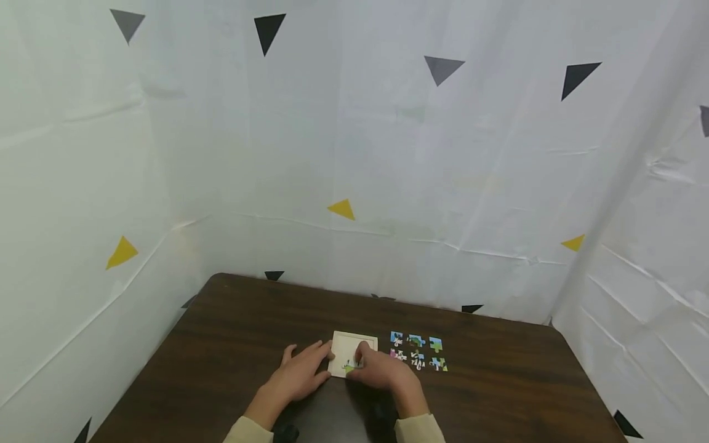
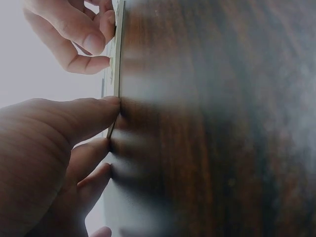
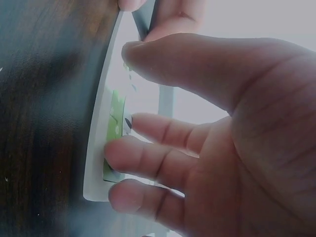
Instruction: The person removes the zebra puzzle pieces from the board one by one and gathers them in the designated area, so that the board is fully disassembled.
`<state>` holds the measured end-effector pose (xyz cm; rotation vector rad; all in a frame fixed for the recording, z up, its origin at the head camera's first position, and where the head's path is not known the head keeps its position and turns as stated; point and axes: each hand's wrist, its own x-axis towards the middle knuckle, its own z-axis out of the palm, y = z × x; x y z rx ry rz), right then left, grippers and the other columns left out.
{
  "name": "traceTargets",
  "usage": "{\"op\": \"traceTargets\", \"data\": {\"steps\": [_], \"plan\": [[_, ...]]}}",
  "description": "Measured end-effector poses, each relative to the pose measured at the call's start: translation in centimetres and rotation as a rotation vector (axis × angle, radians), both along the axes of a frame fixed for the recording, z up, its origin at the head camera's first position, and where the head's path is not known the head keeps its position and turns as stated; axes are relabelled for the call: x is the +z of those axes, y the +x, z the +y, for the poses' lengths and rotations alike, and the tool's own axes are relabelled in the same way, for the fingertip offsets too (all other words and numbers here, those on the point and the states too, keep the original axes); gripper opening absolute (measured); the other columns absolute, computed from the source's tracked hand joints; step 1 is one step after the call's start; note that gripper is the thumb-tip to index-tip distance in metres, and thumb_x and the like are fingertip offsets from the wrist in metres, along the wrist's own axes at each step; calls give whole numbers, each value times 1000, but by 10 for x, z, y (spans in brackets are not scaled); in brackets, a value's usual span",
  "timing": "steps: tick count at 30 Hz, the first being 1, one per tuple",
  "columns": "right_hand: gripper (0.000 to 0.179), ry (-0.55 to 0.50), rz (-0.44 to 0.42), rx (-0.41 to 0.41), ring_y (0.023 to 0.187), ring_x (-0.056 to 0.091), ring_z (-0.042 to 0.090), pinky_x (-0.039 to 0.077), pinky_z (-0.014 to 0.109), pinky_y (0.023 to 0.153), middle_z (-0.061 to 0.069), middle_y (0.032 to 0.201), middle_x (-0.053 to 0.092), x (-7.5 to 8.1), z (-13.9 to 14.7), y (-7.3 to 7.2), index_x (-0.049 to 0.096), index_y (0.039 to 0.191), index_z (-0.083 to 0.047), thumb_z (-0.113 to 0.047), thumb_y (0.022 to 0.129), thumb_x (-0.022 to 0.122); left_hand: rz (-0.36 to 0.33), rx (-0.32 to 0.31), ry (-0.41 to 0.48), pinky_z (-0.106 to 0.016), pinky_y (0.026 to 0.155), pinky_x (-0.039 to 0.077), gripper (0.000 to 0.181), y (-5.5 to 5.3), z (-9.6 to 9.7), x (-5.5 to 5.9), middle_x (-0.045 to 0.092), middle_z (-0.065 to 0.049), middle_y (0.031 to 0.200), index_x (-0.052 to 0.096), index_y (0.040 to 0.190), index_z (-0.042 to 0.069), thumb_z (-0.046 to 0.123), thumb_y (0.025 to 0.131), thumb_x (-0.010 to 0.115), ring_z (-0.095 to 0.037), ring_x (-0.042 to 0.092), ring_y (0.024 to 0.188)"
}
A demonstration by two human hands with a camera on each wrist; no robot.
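A pale puzzle tray (image 1: 343, 339) with a raised rim lies flat on the table in the head view. Green and white pieces sit at its near side; the right wrist view shows a green piece (image 3: 114, 116) along the rim. My left hand (image 1: 298, 374) rests at the tray's left side, thumb and one finger touching its edge near the corner, other fingers spread on the table. Over the tray's near right part, my right hand (image 1: 383, 370) has fingertips (image 3: 118, 154) on the green piece. Its thumb reaches the tray's other side. The hand partly hides the pieces.
Several loose jigsaw pieces (image 1: 415, 340) lie in two rows right of the tray. The dark wooden table (image 1: 498, 381) extends to both sides. White curtains (image 1: 388, 154) with printed triangles hang behind and beside it.
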<state>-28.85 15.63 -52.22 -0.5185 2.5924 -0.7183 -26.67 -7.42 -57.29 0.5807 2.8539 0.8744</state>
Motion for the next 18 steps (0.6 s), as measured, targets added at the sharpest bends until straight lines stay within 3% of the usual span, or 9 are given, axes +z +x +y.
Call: {"op": "traceTargets", "data": {"steps": [11, 18], "plan": [[34, -20, 10, 34, 72, 55, 18, 44, 37, 67, 3, 87, 61, 2, 4, 2, 54, 117, -7, -29, 101, 75, 13, 5, -14, -78, 121, 23, 42, 1, 2, 3, 54, -9, 164, 63, 145, 18, 28, 105, 73, -33, 47, 155], [14, 81, 145, -18, 64, 52, 16, 41, 36, 60, -2, 78, 59, -2, 2, -4, 64, 110, -14, -21, 100, 71, 36, 12, -45, -77, 122, 24, 38, 2, 3, 4, 55, -9, 163, 65, 141, 19, 30, 105, 72, -34, 49, 153]]}}
